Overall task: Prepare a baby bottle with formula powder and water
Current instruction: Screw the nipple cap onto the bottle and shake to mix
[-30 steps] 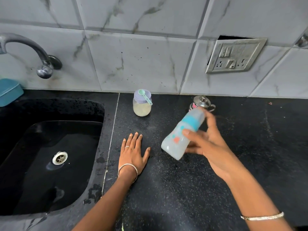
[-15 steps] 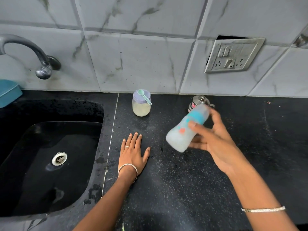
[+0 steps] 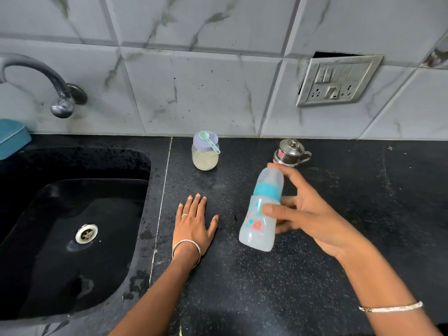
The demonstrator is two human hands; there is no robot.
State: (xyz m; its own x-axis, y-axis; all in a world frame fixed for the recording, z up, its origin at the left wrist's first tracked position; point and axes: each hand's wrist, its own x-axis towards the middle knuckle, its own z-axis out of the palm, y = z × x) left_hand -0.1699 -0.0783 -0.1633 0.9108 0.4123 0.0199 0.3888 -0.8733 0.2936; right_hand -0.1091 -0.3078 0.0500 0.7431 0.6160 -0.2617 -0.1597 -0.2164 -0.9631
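Note:
My right hand [image 3: 305, 214] grips a capped baby bottle [image 3: 260, 229] with a teal collar, held above the black counter [image 3: 266, 299] and nearly upright, its top leaning slightly right and away. The bottle looks milky white inside. My left hand [image 3: 194, 224] rests flat on the counter, fingers straight, left of the bottle. A formula powder jar [image 3: 205, 157] with a lilac lid stands near the wall, with a teal scoop [image 3: 209, 141] lying on the lid.
A small steel lidded pot [image 3: 291, 152] stands behind the bottle by the wall. A black sink [image 3: 72, 234] with a curved tap [image 3: 48, 81] lies to the left, a teal box [image 3: 11, 138] at its far corner. A socket plate [image 3: 338, 80] is on the tiled wall.
The bottle in my right hand has swung from a steep tilt to nearly upright, moving slightly down and toward me. My left hand has stayed flat on the counter.

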